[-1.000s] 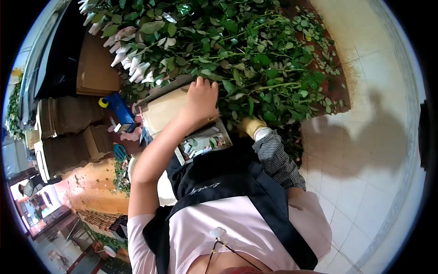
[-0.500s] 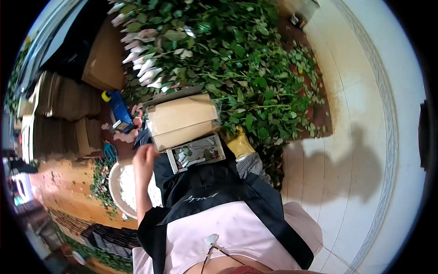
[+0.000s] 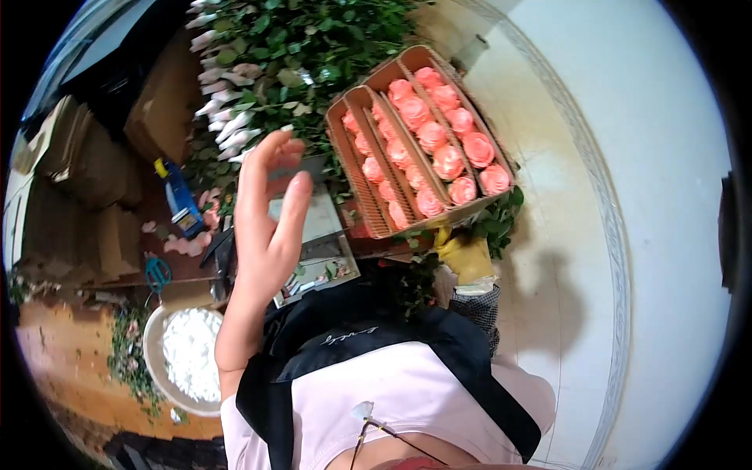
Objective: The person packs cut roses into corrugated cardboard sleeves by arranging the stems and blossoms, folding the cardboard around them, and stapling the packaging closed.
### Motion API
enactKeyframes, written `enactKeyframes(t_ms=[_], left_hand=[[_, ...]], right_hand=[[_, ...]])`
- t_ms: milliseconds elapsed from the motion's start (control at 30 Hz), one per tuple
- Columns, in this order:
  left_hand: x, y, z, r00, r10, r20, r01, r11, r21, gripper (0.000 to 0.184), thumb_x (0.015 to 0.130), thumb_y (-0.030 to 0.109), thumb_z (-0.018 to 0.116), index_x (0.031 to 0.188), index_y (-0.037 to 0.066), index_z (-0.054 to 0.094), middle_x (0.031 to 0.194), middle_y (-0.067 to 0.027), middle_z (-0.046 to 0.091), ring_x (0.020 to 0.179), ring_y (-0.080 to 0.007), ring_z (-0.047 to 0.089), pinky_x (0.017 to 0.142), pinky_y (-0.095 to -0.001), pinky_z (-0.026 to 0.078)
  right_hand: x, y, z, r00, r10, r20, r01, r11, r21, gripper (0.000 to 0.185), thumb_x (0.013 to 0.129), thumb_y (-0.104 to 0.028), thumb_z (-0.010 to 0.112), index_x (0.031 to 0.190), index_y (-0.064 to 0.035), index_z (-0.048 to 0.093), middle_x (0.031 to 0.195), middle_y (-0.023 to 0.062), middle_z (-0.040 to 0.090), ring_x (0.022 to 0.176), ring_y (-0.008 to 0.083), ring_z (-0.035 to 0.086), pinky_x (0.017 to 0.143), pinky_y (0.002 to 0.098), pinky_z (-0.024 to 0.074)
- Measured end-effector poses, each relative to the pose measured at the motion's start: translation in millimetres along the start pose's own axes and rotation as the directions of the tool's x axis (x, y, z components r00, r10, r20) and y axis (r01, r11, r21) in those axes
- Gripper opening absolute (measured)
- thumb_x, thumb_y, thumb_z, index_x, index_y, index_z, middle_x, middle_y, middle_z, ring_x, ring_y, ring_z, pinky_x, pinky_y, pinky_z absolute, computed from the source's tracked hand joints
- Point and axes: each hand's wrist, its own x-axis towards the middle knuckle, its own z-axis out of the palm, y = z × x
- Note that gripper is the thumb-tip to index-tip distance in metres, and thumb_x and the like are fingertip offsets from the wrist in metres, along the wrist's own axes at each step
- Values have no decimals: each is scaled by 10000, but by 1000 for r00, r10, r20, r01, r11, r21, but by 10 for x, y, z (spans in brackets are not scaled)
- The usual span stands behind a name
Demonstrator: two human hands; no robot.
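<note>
Flower box [image 3: 386, 77]: was right of the leafy stems [image 3: 313, 39].
Roses [image 3: 431, 135]: sat in rows inside the flower box.
Tape dispenser [image 3: 182, 202]: lay on the tabletop [image 3: 188, 270], behind the scissors [image 3: 158, 272].
Basin [image 3: 153, 352]: stood before the scissors.

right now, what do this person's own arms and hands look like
The left hand and forearm are bare, with a short pale pink sleeve above and no watch or bracelet visible. The right hand wears a yellow glove, whitish at the cuff, below a black-and-white checked sleeve.
</note>
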Motion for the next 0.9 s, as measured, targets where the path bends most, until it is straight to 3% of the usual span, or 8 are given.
enactKeyframes(t_ms=[133, 233, 367, 500, 600, 667, 767, 900], left_hand=[[-37, -203, 404, 906, -157, 392, 308, 880, -361, 581, 1056, 188, 428, 1570, 47, 197, 1500, -153, 413, 1303, -245, 491, 1068, -396, 433], [-119, -178, 516, 910, -84, 406, 265, 872, -412, 631, 1020, 126, 463, 1563, -5, 170, 1538, -214, 354, 1400, -280, 397, 1140, -380, 337], [-266, -71, 465, 864, -78, 497, 372, 766, -525, 811, 959, 75, 537, 1599, 104, 38, 1526, -209, 358, 1351, -287, 458, 1064, -416, 440], [-327, -309, 302, 793, -59, 606, 497, 637, -589, 893, 906, -13, 539, 1599, 213, 22, 1361, -178, 480, 1151, -235, 560, 942, -402, 493], [-279, -679, 271, 816, -48, 576, 508, 534, -676, 569, 993, 145, 538, 1512, 73, 315, 1401, -105, 496, 1322, -202, 478, 1042, -368, 440], [-189, -902, 183, 836, 28, 548, 383, 685, -620, 506, 1000, 258, 571, 1432, 31, 434, 1344, -104, 551, 1266, -196, 524, 1008, -346, 462], [-152, -477, -96, 832, -80, 549, 231, 949, -212, 847, 853, 550, 700, 1414, -25, 432, 1411, -188, 492, 1221, -305, 555, 1025, -422, 446], [-732, -168, -195, 942, 52, 332, -140, 959, 245, 1293, 622, 721, 801, 1498, -58, 253, 1469, -341, 354, 1306, -468, 444, 1078, -488, 380]], right_hand=[[-77, -216, 174, 997, -83, 5, 83, 996, -26, 528, 1011, -316, 538, 1450, -39, 443, 1480, 185, 479, 1338, 274, 491, 1145, 370, 366], [-61, -283, 297, 993, -114, 12, 115, 992, -47, 528, 1015, -317, 530, 1453, -38, 439, 1479, 184, 480, 1337, 275, 492, 1144, 372, 367], [23, -359, 421, 990, -141, 32, 143, 986, -83, 528, 1020, -319, 519, 1458, -37, 434, 1478, 183, 482, 1337, 276, 493, 1144, 375, 368], [240, -410, 580, 987, -136, 89, 147, 981, -127, 528, 1025, -320, 509, 1462, -36, 429, 1477, 182, 483, 1337, 277, 495, 1143, 377, 370], [568, -389, 799, 979, -96, 180, 124, 981, -151, 528, 1028, -321, 501, 1465, -35, 425, 1476, 181, 484, 1337, 278, 496, 1142, 379, 371], [871, -323, 992, 964, -53, 262, 103, 978, -183, 528, 1031, -322, 495, 1468, -35, 423, 1475, 181, 485, 1337, 279, 496, 1142, 381, 371], [1338, -129, 1413, 901, 51, 431, 52, 973, -225, 528, 1035, -323, 487, 1471, -34, 419, 1474, 180, 486, 1336, 280, 498, 1142, 383, 372], [1694, 238, 2129, 726, 181, 663, -11, 968, -252, 528, 1040, -324, 476, 1475, -33, 414, 1473, 179, 487, 1336, 281, 499, 1141, 386, 374]])
